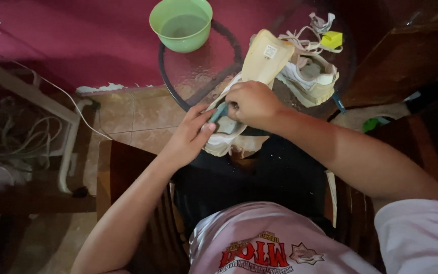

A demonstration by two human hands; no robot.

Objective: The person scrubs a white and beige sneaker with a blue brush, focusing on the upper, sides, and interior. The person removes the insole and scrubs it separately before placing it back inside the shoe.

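Observation:
A pale cream sneaker (259,63) lies on its side at the near edge of a round glass table (198,68), its tongue pulled up. My right hand (252,104) grips the sneaker around its middle. My left hand (191,134) holds a thin teal handle (219,112), perhaps a small brush, against the shoe's side; its tip is hidden by my right hand. A second cream sneaker (311,77) sits upright just behind, with loose laces (307,38) trailing past it.
A green plastic bowl (181,23) with water stands at the table's far left. A small yellow object (332,39) lies by the laces. Dark wooden furniture (406,56) is at the right, white cables (21,137) and a pale frame at the left over tiled floor.

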